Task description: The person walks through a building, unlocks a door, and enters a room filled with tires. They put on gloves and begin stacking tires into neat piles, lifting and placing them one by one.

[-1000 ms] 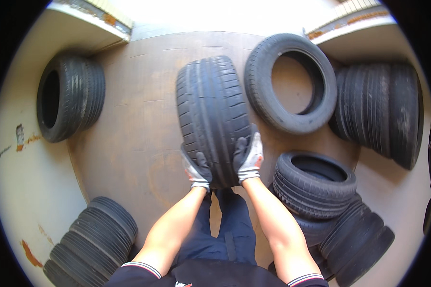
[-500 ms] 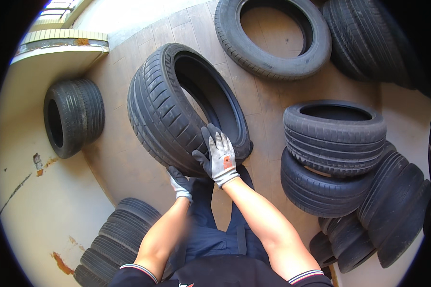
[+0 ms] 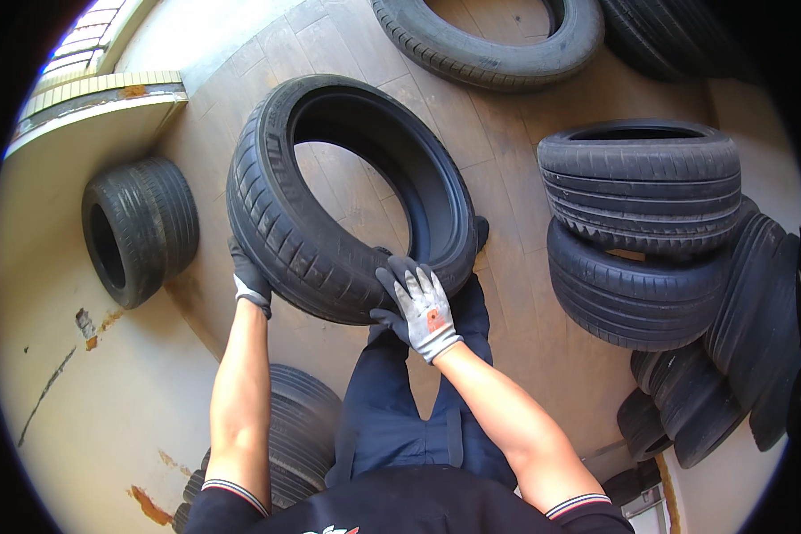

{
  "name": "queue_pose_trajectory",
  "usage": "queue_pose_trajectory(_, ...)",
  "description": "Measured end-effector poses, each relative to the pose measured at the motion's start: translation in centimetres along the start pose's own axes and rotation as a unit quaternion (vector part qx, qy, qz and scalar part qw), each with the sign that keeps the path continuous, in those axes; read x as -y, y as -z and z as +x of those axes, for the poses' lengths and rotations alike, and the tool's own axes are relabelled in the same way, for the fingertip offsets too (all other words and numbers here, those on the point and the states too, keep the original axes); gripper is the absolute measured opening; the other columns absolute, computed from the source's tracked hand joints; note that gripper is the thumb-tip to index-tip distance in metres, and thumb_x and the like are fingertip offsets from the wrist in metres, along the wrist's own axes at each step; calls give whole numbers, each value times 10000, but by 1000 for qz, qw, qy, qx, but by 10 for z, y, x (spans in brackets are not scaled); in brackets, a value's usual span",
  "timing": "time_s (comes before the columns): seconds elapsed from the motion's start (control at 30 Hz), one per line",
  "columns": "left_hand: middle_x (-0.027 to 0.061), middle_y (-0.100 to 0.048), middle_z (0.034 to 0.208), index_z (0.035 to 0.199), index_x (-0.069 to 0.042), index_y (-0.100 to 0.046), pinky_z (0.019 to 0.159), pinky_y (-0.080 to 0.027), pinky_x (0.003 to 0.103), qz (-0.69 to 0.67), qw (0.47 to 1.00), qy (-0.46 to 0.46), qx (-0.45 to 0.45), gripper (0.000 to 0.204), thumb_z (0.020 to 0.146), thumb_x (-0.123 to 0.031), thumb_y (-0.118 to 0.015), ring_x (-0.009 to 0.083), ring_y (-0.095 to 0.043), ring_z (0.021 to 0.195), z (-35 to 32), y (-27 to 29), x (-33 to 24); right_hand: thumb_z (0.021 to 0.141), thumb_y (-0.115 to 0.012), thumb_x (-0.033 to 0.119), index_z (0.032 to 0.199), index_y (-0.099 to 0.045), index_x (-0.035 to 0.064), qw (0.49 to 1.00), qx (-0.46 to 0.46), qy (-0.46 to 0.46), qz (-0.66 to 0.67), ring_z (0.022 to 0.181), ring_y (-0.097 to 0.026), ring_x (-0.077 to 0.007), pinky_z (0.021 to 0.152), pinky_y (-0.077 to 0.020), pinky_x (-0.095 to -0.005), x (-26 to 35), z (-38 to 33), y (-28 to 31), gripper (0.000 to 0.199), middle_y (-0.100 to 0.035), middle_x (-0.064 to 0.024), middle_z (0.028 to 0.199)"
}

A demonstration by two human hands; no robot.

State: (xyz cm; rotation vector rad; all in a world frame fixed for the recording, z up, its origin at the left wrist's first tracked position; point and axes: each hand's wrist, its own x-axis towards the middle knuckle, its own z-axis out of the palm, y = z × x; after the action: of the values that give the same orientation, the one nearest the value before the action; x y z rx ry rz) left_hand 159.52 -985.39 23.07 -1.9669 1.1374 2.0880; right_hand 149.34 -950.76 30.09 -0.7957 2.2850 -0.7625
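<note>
A large black tire (image 3: 307, 267) is tilted in front of my legs, its open middle facing up and away to the right. My right hand (image 3: 423, 307), in a grey-and-white work glove, grips its near edge, fingers laid over the sidewall and thumb apart against the tread. My left hand (image 3: 251, 280), gloved the same way, presses against the tread at the tire's left side; its fingertips are partly hidden by the tire. How the tire's underside meets the floor is hidden.
Another tire (image 3: 507, 67) lies flat on the tiled floor (image 3: 507, 178) ahead. Two stacked tires (image 3: 641, 187) stand on the right, with a leaning row of tires (image 3: 748, 294) behind them. More tires (image 3: 142, 227) stand by the left wall, and a row of tires (image 3: 298, 427) is beside my left leg.
My left hand has moved from the tire's near edge out to its left side. The tire has turned, its opening facing up more. My right hand stays on the near edge.
</note>
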Motion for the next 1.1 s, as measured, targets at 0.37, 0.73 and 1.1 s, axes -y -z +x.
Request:
queue_pose_trajectory(0.37, 74, -546, 1574, 1560, -157, -507, 1207, -412, 498, -47, 992, 117, 23, 833, 1035, -769, -300, 327, -520, 1409, 37, 37, 39, 823, -797, 512, 1569, -433, 23, 989, 82, -123, 9, 1451, -457, -378, 1241, -297, -539, 4, -17, -20, 963, -511, -204, 1535)
queue_pose_trajectory(0.73, 80, -553, 1570, 1568, -156, -500, 1207, -420, 482, -114, 981, 154, -22, 814, 1057, -742, -261, 315, -524, 1425, 27, 46, 86, 842, -776, 486, 1595, -408, 51, 980, 104, -166, -19, 1501, -395, -366, 1279, -222, -545, -4, -41, -39, 945, -433, -186, 1619)
queue_pose_trajectory(1.1, 85, -483, 1628, 1604, -161, -447, 1216, -402, 493, -152, 969, 189, -44, 836, 1056, -750, -221, 324, -478, 1469, 15, 56, 108, 808, -822, 430, 1545, -469, 37, 984, 75, -157, -38, 1450, -448, -400, 1254, -268, -570, -7, -32, -31, 907, -501, -195, 1551)
